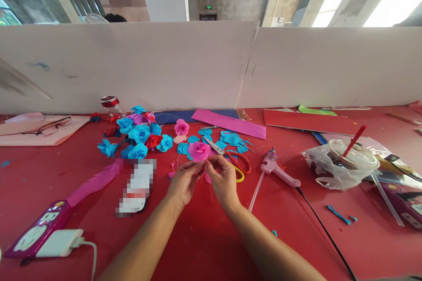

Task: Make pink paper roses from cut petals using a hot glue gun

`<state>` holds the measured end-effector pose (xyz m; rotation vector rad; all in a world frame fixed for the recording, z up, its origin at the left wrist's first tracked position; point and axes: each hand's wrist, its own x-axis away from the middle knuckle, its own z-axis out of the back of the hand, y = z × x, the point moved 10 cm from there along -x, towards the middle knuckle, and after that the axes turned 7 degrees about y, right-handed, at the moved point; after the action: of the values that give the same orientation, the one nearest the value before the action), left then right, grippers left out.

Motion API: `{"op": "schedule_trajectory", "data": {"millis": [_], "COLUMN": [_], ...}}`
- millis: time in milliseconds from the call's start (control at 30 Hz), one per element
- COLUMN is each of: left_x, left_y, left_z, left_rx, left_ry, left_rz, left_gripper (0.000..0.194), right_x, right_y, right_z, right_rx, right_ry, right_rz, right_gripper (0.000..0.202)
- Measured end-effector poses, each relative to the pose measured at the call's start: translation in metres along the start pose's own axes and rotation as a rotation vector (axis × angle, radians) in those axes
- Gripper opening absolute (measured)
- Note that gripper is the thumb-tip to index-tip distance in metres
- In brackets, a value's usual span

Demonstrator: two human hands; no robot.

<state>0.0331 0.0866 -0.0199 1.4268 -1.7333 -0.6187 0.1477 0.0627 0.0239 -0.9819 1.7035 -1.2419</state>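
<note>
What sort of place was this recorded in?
Probably a craft workroom, judging by the red table: a pink glue gun lies on it, scissors rest among cut blue petals, and a pink flower is being held above it.

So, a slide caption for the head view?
Hands hold a pink flower above a red table, scissors lying close by.

One head-worn camera looked forward and down over the red desk [198, 246], fairly near it, facing the pale partition [148, 66] beyond.
</note>
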Motion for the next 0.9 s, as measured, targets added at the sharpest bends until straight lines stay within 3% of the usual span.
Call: {"op": "schedule_trajectory", "data": {"millis": [167, 267, 400, 533, 733, 900], "left_x": [0.010, 0.016, 0.019, 0.018, 0.018, 0.022], "left_y": [0.024, 0.035, 0.048, 0.048, 0.052, 0.056], "left_z": [-0.008, -0.010, -0.005, -0.002, 0.004, -0.005], "left_rx": [-0.123, -0.165, -0.155, -0.218, -0.282, -0.389], "left_ry": [-0.032, -0.045, -0.001, 0.043, 0.115, 0.071], "left_rz": [-0.202, -0.286, -0.399, -0.427, -0.475, -0.538], "left_gripper": [0.013, 0.011, 0.013, 0.010, 0.009, 0.018], "right_x": [0.007, 0.017, 0.027, 0.021, 0.004, 0.002], "right_y": [-0.035, -0.053, -0.058, -0.051, -0.022, -0.022], "right_z": [-0.001, -0.006, -0.015, -0.007, -0.006, -0.013], "right_rx": [0.113, 0.129, 0.175, 0.037, -0.236, -0.348], "right_ry": [-0.049, -0.116, -0.196, -0.152, -0.212, -0.255], "right_rz": [0.266, 0.405, 0.459, 0.361, -0.015, -0.093], "right_gripper": [0.007, 0.016, 0.024, 0.020, 0.015, 0.025]}}
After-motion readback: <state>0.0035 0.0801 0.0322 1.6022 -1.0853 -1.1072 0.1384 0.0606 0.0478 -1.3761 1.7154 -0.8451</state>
